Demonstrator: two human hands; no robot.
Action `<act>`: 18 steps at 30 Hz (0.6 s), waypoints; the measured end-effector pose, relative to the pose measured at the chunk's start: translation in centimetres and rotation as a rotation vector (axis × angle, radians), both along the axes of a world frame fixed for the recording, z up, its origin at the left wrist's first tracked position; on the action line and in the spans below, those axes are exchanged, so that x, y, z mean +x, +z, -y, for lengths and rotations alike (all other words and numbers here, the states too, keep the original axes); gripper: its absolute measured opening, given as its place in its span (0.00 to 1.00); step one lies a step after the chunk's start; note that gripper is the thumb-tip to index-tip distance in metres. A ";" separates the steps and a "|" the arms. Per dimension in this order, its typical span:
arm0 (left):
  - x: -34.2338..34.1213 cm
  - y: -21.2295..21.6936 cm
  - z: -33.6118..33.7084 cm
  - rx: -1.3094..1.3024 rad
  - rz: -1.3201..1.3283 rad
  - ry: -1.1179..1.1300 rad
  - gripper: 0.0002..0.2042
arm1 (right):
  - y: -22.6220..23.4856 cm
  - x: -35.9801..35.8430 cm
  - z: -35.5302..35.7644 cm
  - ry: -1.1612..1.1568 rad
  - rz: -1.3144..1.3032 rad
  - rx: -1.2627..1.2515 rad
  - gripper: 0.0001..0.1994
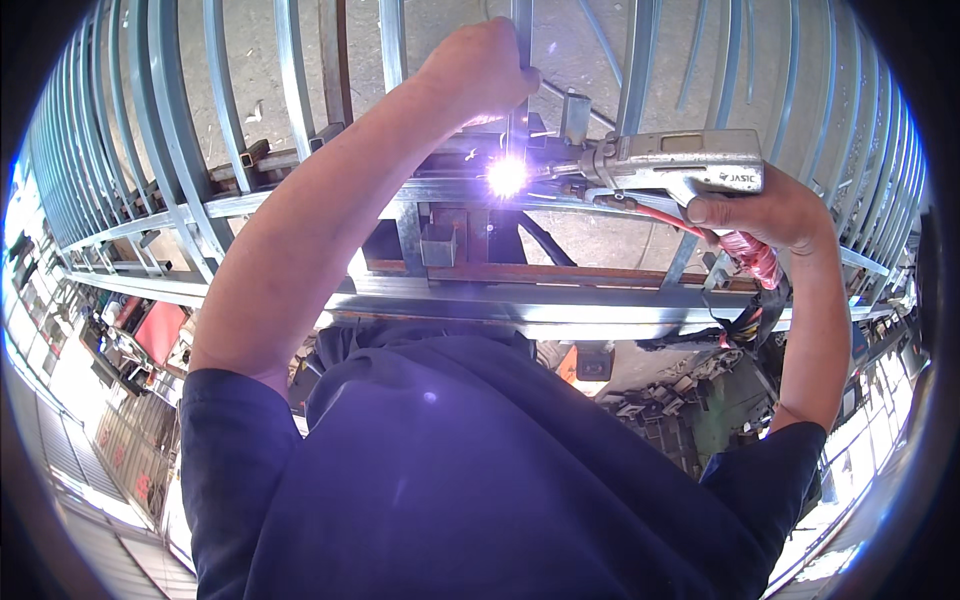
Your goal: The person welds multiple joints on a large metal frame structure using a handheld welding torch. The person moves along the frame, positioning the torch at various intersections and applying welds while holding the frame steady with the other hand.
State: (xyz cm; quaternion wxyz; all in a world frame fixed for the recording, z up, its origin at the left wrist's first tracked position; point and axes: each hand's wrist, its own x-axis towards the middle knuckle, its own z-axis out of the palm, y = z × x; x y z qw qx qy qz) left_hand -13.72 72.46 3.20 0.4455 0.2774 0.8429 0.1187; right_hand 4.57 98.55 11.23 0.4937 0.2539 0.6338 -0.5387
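My right hand (775,212) is closed round the handle of a silver welding gun (700,158) with red wrapping on its grip. The gun lies almost level, its nozzle toward the left. At its tip a glaring white-violet welding spot (507,177) burns where an upright square steel bar (522,45) meets a crosswise rail (440,188). Glare hides the joint itself. Above the spot, my left hand (482,62) is wrapped round the same bar, the thumb on its right side. A few sparks fly left of the glow.
Rows of upright galvanized bars (222,90) stand on both sides, joined by long rails (600,300). A short square tube stub (438,245) sits below the welding spot. A red hose (660,217) runs along the gun. Grey concrete floor (580,235) shows between bars.
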 end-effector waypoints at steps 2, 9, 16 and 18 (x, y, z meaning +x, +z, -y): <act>-0.2 0.4 -0.1 -0.020 0.028 0.002 0.22 | -0.2 0.1 -0.1 0.006 0.003 0.004 0.48; -0.1 0.3 -0.2 -0.048 0.085 0.048 0.22 | -0.1 0.4 -0.2 -0.005 0.009 0.017 0.48; 0.1 0.5 -0.1 0.008 0.082 0.096 0.16 | 0.6 0.2 0.1 -0.058 0.021 -0.026 0.41; 0.3 0.3 -0.1 0.025 0.021 0.093 0.15 | 0.7 0.5 0.4 -0.114 -0.042 -0.031 0.32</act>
